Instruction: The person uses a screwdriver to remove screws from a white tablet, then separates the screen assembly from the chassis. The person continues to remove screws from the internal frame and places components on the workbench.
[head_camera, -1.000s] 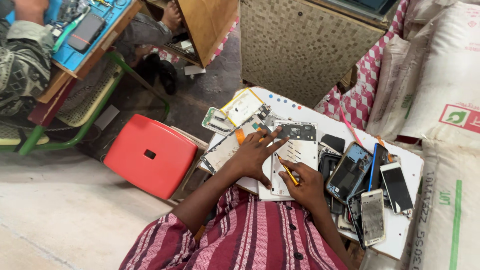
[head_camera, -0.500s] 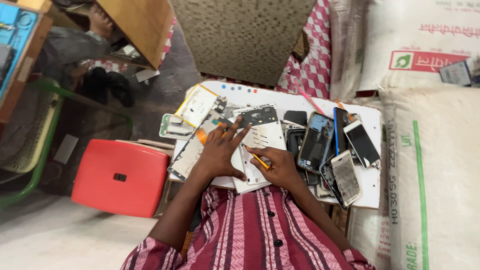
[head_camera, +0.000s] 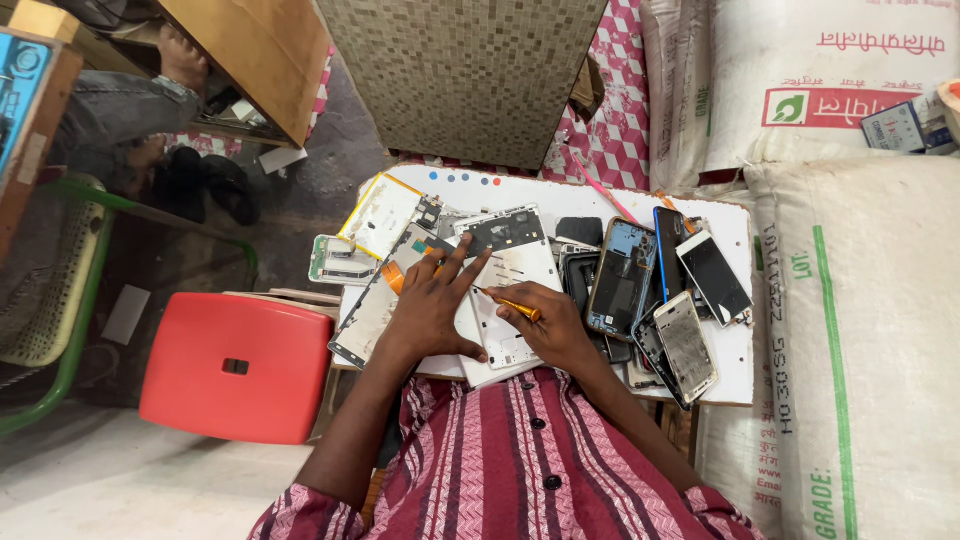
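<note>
Head view: left hand (head_camera: 432, 305) flat w/ fingers spread, pressing down on opened white phone chassis (head_camera: 510, 290) at centre of white board (head_camera: 735, 360). Right hand (head_camera: 550, 325) curled, fingers pinching yellow-handled screwdriver (head_camera: 512, 303), tip aimed left onto chassis, just beside left fingertips. Further right, crowded together & partly overlapping: blue-framed phone (head_camera: 622, 278), phone w/ dark screen (head_camera: 714, 277), bare frame (head_camera: 685, 345) at near right corner. Far left, yellowish panel (head_camera: 378, 215) & pale frame (head_camera: 338, 262) hanging over board edge above red stool (head_camera: 235, 365). Risks, judged only: driver tip could slip off a screw & gouge the board inside chassis or jab left fingers, given how close they sit; an elbow nudge could push overhanging parts off the edge; loose screws likely lost in the clutter. Screw itself too small to make out.
</note>
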